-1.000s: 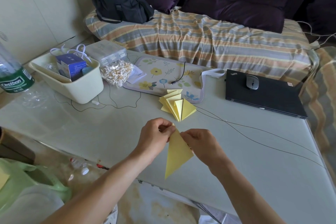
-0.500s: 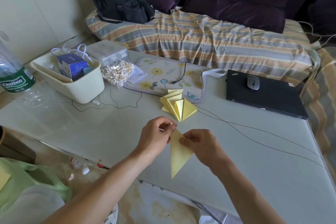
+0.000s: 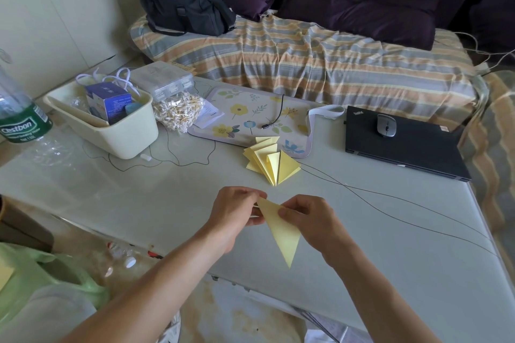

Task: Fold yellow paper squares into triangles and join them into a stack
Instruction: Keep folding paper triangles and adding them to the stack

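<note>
The fingers (image 3: 252, 198) of the left hand (image 3: 237, 214) are curling around and pinching the top corner of a yellow paper triangle (image 3: 281, 228), while the right hand (image 3: 309, 217) is pinching the same piece along its right edge with thumb and curled fingers. The triangle is hanging between the two hands above the near part of the pale surface (image 3: 390, 259), its long point aiming down toward the person.

Just beyond the hands, a stack of folded yellow triangles (image 3: 271, 161) is lying fanned out on the surface, its far edge overlapping the corner of a flowered mat (image 3: 250, 114). A black cable end (image 3: 274, 117) is resting on that mat, and thin dark wires (image 3: 390, 203) are running across the surface to the right.

To the left a cream bin (image 3: 119, 131) is sitting with a blue box (image 3: 108, 103) inside it, and a clear bag of cotton swabs (image 3: 178, 113) is leaning just beside it. A green-labelled water bottle (image 3: 19, 120) is standing at the far left edge. To the right a closed black laptop (image 3: 404, 145) is lying with a grey mouse (image 3: 386, 125) on its lid.

Behind the surface a striped blanket (image 3: 306, 58) is covering a sofa, with a black bag (image 3: 186, 5) sitting on its left end and dark purple cushions (image 3: 362, 5) leaning behind.
</note>
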Available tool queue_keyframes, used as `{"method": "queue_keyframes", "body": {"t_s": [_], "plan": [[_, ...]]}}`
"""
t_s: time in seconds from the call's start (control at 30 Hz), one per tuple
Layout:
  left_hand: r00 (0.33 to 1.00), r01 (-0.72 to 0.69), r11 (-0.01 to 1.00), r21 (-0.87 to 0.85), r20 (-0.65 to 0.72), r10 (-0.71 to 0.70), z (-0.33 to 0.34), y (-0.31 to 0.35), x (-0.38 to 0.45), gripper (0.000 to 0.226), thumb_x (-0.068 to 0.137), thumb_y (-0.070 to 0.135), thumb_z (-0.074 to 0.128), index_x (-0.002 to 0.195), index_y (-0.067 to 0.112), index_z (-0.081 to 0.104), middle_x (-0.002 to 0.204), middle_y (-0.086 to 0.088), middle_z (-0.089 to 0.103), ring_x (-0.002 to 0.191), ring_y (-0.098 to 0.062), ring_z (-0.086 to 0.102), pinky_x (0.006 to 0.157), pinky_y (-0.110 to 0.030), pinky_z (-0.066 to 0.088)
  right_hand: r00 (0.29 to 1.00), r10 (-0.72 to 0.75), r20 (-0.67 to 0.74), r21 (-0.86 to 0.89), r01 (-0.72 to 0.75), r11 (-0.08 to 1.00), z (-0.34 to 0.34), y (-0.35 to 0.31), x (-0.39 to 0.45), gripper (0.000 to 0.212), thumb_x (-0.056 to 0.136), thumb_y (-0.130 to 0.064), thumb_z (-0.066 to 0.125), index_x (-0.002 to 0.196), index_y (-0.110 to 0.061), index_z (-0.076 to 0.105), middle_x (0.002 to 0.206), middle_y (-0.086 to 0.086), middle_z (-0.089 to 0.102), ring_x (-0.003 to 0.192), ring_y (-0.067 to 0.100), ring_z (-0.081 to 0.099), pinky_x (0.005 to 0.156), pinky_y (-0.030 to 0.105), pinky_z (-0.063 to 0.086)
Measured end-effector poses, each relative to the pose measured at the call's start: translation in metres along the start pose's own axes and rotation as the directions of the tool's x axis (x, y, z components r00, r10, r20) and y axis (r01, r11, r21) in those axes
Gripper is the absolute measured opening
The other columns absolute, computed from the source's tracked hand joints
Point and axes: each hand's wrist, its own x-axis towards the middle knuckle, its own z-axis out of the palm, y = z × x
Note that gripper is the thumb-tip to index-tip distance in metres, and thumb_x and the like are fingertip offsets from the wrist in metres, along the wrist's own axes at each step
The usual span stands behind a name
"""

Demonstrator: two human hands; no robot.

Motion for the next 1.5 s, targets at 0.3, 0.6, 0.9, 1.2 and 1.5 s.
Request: {"method": "queue_keyframes", "body": {"t_s": [0.3, 0.6, 0.9, 1.2, 1.5], "plan": [[0.999, -0.040, 0.999, -0.033, 0.029, 0.041, -0.0029, -0.0062, 0.0025, 0.022, 0.103, 0.004, 0.054, 0.101, -0.001, 0.076, 0.095, -0.020, 0.077, 0.076, -0.024, 0.077, 0.069, -0.027, 0.063, 0.997, 0.036, -0.072, -0.004, -0.037, 0.999, -0.0026, 0.0007, -0.0004, 0.013, 0.095, -0.029, 0.065, 0.086, -0.025, 0.075, 0.092, -0.002, 0.069, 0.078, 0.012, 0.057, 0.062, 0.023, 0.040], [0.965, -0.260, 0.951, 0.167, -0.003, 0.264, -0.0046, -0.0067, 0.0007, 0.014, 0.096, -0.004, 0.063, 0.092, 0.005, 0.073, 0.095, -0.014, 0.071, 0.070, -0.026, 0.077, 0.067, -0.027, 0.063, 0.994, 0.048, -0.103, 0.049, -0.043, 0.998, -0.0038, 0.0060, 0.0043, 0.012, 0.094, -0.025, 0.067, 0.084, -0.024, 0.074, 0.092, 0.002, 0.069, 0.074, 0.015, 0.056, 0.061, 0.025, 0.041], [0.994, -0.108, 0.991, 0.073, 0.003, 0.108, -0.0047, -0.0061, 0.0023, 0.012, 0.099, 0.003, 0.061, 0.096, -0.001, 0.073, 0.089, -0.020, 0.076, 0.072, -0.029, 0.078, 0.071, -0.034, 0.064, 0.993, 0.051, -0.111, 0.066, -0.044, 0.997, -0.0031, 0.0052, 0.0054, 0.014, 0.096, -0.026, 0.065, 0.085, -0.027, 0.073, 0.093, 0.001, 0.065, 0.075, 0.016, 0.053, 0.062, 0.027, 0.039], [0.979, -0.190, 0.963, 0.190, 0.105, 0.173, -0.0061, -0.0062, 0.0011, 0.005, 0.091, 0.005, 0.073, 0.091, 0.008, 0.077, 0.082, -0.012, 0.077, 0.077, -0.027, 0.077, 0.074, -0.027, 0.063, 0.996, 0.055, -0.077, 0.047, -0.052, 0.998, -0.0068, 0.0034, 0.0025, 0.014, 0.096, -0.027, 0.065, 0.085, -0.026, 0.074, 0.094, 0.001, 0.066, 0.076, 0.015, 0.054, 0.062, 0.025, 0.040], [0.980, -0.176, 0.960, 0.216, 0.125, 0.152, -0.0074, -0.0034, -0.0007, 0.006, 0.090, 0.008, 0.074, 0.089, 0.006, 0.080, 0.077, -0.014, 0.077, 0.076, -0.032, 0.077, 0.072, -0.034, 0.064, 0.997, -0.006, -0.076, 0.040, 0.009, 0.999, -0.0084, -0.0016, -0.0014, 0.012, 0.085, -0.034, 0.079, 0.076, -0.026, 0.076, 0.075, -0.008, 0.067, 0.065, 0.010, 0.053, 0.055, 0.021, 0.038]]}}
